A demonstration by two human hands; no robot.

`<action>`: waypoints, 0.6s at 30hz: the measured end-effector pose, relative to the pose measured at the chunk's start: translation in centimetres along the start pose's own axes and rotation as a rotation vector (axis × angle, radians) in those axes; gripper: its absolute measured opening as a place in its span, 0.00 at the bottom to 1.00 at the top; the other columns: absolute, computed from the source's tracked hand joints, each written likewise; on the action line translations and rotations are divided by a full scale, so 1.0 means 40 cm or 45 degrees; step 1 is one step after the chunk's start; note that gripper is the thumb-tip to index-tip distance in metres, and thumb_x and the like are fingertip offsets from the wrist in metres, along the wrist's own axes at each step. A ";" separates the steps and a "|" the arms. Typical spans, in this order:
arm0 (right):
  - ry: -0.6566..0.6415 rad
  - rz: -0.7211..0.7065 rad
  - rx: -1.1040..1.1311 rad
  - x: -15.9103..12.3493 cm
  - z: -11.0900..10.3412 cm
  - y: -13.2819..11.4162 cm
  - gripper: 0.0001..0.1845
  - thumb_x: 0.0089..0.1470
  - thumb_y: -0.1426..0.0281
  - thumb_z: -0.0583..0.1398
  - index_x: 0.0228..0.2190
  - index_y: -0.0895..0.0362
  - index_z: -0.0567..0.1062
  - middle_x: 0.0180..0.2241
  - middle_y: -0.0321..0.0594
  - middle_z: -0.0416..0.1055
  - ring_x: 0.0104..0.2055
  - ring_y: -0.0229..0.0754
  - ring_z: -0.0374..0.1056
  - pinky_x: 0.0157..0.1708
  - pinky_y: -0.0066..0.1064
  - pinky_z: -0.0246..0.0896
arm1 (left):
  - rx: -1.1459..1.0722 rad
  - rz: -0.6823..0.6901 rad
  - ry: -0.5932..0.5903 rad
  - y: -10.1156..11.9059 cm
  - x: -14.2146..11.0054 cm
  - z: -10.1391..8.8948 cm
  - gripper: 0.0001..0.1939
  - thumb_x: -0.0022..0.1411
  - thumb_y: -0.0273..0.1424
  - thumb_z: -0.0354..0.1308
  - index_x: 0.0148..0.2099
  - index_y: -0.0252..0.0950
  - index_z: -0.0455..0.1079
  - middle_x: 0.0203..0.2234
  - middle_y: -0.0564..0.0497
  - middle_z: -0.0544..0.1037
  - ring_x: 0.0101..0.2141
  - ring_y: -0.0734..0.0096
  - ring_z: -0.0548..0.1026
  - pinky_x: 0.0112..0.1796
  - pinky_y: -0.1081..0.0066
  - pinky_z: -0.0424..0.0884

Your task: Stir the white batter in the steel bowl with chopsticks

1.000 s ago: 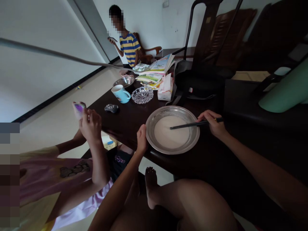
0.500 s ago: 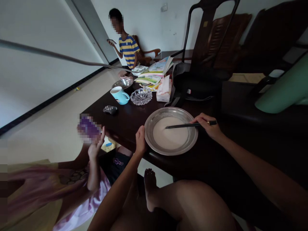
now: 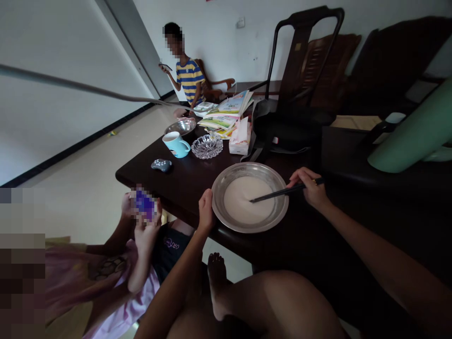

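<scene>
A wide metal bowl [image 3: 216, 207] stands near the edge of the dark table and holds a pale, creamy liquid [image 3: 243, 207]. My left hand [image 3: 206, 209] grips the bowl's left rim, thumb on top. On the other side, my right hand [image 3: 310, 188] is closed around dark chopsticks [image 3: 271, 194], which slant down to the left. Their tips dip into the liquid near its middle, where a small swirl shows. The fingers under the left rim are partly hidden.
Beyond the bowl are a tissue pack [image 3: 240, 141], glass dish [image 3: 207, 147], blue mug [image 3: 176, 144], game controller [image 3: 161, 165] and books [image 3: 226, 113]. A green flask [image 3: 406, 136] stands right. One person sits close on my left with a phone; another [image 3: 189, 77] sits behind the table.
My right hand has shifted slightly right and down, and the chopstick tips have moved right through the liquid. My left hand stays on the rim. The person at left has moved their phone.
</scene>
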State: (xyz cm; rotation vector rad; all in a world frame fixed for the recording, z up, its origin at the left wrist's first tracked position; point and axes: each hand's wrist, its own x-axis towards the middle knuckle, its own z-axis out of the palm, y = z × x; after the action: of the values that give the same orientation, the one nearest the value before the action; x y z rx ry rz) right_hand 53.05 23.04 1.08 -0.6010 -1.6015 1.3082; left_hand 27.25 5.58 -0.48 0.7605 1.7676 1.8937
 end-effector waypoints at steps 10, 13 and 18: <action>-0.036 -0.013 0.004 0.001 0.000 -0.009 0.20 0.58 0.53 0.57 0.26 0.54 0.76 0.20 0.36 0.73 0.23 0.41 0.70 0.27 0.34 0.64 | -0.070 -0.057 0.092 0.004 -0.001 0.008 0.22 0.52 0.50 0.60 0.26 0.36 0.61 0.22 0.57 0.61 0.26 0.75 0.60 0.29 0.75 0.61; -0.150 -0.036 -0.070 -0.005 0.007 -0.012 0.20 0.58 0.53 0.57 0.25 0.54 0.77 0.23 0.38 0.75 0.27 0.42 0.71 0.30 0.35 0.66 | -0.105 -0.050 0.096 0.003 -0.002 0.012 0.22 0.52 0.49 0.61 0.25 0.36 0.60 0.21 0.57 0.60 0.25 0.76 0.59 0.29 0.76 0.61; -0.053 -0.113 -0.199 -0.007 0.008 -0.019 0.21 0.57 0.52 0.58 0.24 0.53 0.77 0.25 0.38 0.75 0.31 0.43 0.72 0.35 0.35 0.65 | -0.126 -0.007 0.120 0.006 -0.002 0.019 0.22 0.52 0.47 0.61 0.25 0.36 0.60 0.21 0.57 0.60 0.25 0.77 0.58 0.28 0.76 0.61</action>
State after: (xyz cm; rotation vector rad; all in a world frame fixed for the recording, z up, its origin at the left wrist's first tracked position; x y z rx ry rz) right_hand 53.02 22.44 1.71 -0.5937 -1.7561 1.1438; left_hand 27.83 6.08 -0.21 0.6401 1.7142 2.0266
